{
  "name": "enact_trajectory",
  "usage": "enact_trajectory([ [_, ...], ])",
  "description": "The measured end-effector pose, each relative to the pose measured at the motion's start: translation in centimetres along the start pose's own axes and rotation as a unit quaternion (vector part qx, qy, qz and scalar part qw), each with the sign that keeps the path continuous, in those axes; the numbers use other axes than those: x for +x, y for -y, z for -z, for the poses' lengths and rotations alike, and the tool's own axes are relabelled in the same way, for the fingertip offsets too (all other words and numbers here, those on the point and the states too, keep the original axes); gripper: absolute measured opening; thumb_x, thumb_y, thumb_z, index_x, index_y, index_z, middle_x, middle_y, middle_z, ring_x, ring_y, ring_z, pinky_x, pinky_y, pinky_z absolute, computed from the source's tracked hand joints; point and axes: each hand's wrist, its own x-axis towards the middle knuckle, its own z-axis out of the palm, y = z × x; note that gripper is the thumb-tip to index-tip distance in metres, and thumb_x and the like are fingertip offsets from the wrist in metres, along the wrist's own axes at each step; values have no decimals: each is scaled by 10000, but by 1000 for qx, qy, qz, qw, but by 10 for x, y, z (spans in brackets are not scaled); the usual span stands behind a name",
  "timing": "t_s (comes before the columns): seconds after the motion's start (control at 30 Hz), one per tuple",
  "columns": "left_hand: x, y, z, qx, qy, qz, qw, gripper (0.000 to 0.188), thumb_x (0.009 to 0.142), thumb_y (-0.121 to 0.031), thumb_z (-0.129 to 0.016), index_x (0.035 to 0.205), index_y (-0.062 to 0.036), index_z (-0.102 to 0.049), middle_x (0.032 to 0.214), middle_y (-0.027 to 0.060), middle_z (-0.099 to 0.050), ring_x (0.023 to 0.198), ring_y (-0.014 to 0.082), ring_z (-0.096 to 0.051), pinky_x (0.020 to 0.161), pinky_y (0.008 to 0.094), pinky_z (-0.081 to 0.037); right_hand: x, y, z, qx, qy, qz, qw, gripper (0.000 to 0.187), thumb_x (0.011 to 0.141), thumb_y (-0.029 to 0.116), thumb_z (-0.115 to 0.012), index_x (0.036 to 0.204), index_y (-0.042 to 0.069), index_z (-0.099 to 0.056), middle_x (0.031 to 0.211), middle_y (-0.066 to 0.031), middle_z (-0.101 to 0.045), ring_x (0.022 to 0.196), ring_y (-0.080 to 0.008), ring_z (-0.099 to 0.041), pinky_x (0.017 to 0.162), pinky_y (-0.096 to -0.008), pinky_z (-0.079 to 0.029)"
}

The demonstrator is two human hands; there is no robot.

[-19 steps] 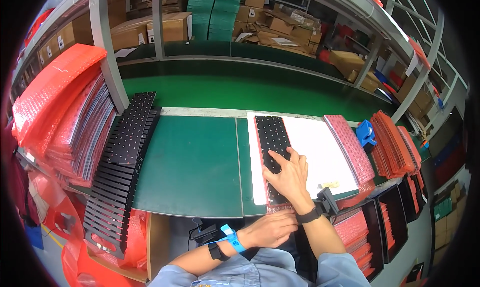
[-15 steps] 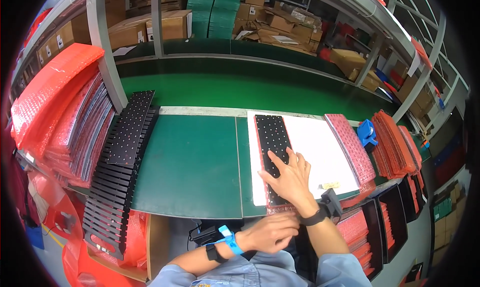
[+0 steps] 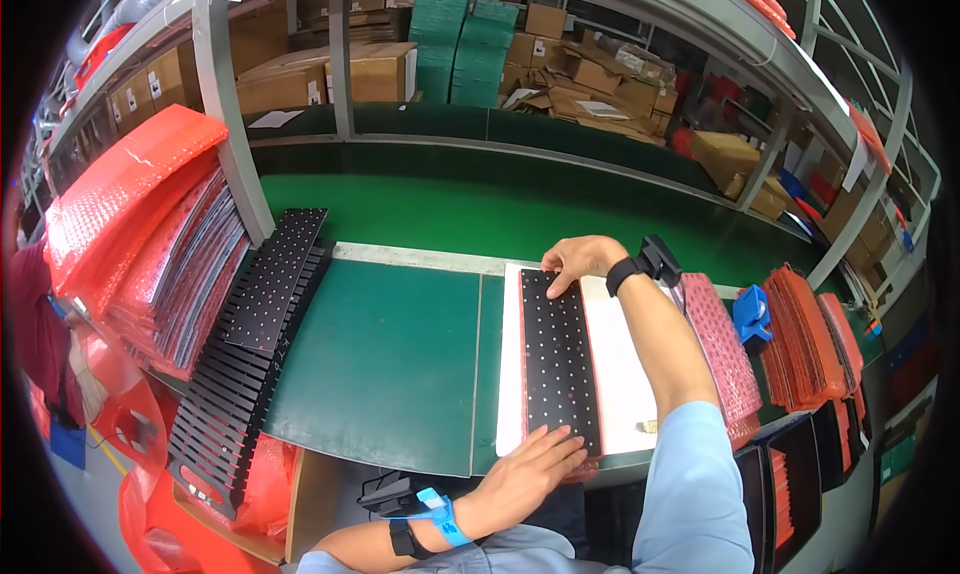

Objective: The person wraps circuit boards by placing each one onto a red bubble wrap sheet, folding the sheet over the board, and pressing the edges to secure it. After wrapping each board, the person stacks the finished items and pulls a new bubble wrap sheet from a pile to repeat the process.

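A long black panel with rows of white dots (image 3: pixel 560 364) lies lengthwise on a white sheet (image 3: pixel 625 374), with red wrap showing along its edges. My right hand (image 3: pixel 585 261) grips its far end, the thumb on the dotted face and the other fingers curled at the edge. At the near end my left hand (image 3: pixel 525 479) rests with its fingers stretched flat over the panel's edge. Further left, another dotted panel (image 3: pixel 270 294) lies on a black slotted rack (image 3: pixel 222 414).
Red bubble-wrapped stacks (image 3: pixel 140 224) stand at the left. To the right are a pink bubble-wrapped pack (image 3: pixel 722 349), a blue tape dispenser (image 3: pixel 750 314) and more red packs (image 3: pixel 803 339). A grey post (image 3: pixel 228 124) rises by the rack. Black bins (image 3: pixel 795 474) sit below the table's right side.
My right hand has gone from the panel's middle to its far end. The left hand has moved from beside the right wrist onto the near end. The view has shifted slightly.
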Motion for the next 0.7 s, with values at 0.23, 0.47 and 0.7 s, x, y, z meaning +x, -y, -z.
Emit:
enact_trajectory([
  [0.23,16,-7,8,46,5,-2,999,404,842,-89,-644,1241,-45,-600,1339,99,-549,1308,301,-467,1093,461,-379,-45,19,57,-48,-96,85,991,458,663,190,-868,1028,0,-664,937,-102,-696,872,-212,-650,770,-350,-512],
  [0.47,26,-9,-9,10,12,0,1000,366,851,-119,-643,1200,-30,-583,1287,131,-543,1258,336,-478,1061,460,-381,-176,86,63,-122,-551,172,807,310,684,60,-749,922,7,-557,861,-159,-624,822,-348,-622,708,-402,-496],
  [0.7,44,-4,8,56,-132,169,975,457,776,-219,-710,1152,2,-576,1055,185,-599,1013,366,-555,892,463,-439,-213,103,-52,-170,-537,215,798,278,636,-19,-648,859,51,-500,799,-122,-521,776,-339,-539,656,-412,-447],
])
